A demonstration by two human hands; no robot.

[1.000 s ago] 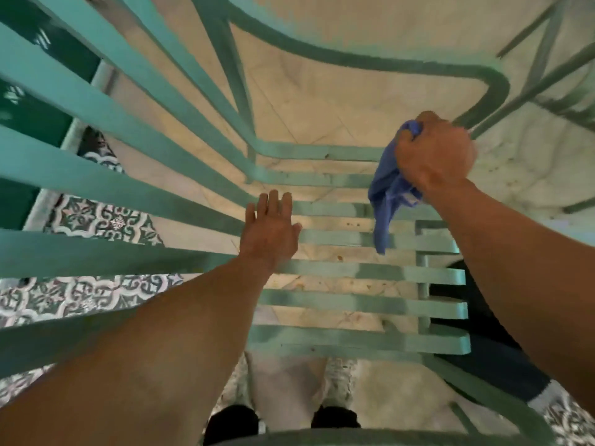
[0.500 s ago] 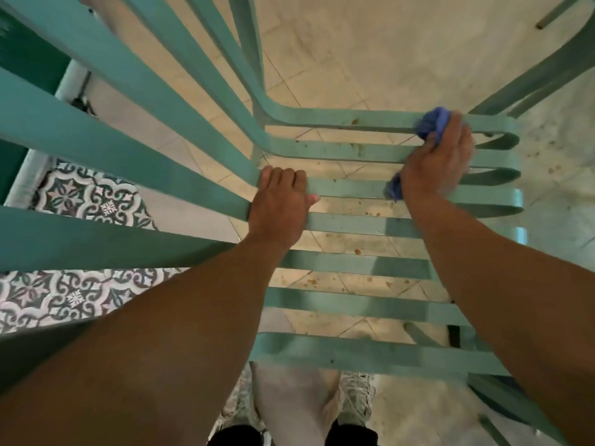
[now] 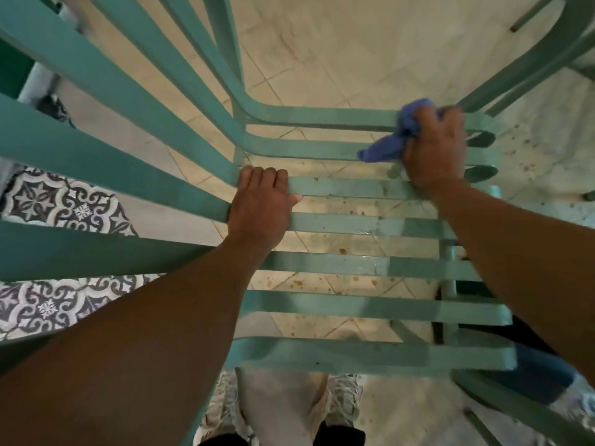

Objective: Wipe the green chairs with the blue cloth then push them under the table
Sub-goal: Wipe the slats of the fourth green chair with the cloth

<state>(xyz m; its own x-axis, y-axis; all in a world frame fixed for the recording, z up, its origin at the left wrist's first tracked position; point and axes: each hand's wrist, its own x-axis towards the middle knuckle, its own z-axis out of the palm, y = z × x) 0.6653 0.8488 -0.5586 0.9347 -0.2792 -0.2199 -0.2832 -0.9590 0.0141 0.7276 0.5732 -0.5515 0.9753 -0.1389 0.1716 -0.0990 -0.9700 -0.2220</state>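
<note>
Chair (image 3: 370, 223): rigid slatted frame, likely light; hold by a slat. Left hand (image 3: 257, 204) fingers curl over one; right hand (image 3: 434, 149) grips soft cloth (image 3: 386, 149) on far slats

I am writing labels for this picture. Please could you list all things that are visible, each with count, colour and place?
slatted chair: one, green, centre, seen from above
second chair: part of one, green, upper right
cloth: one, blue, bunched on the far seat slats
floor tiles: pale beige, speckled, under the chairs
patterned tiles: grey and white, left
shoes: two, light, bottom centre
left hand: one, grips a seat slat
right hand: one, holds the cloth
</note>
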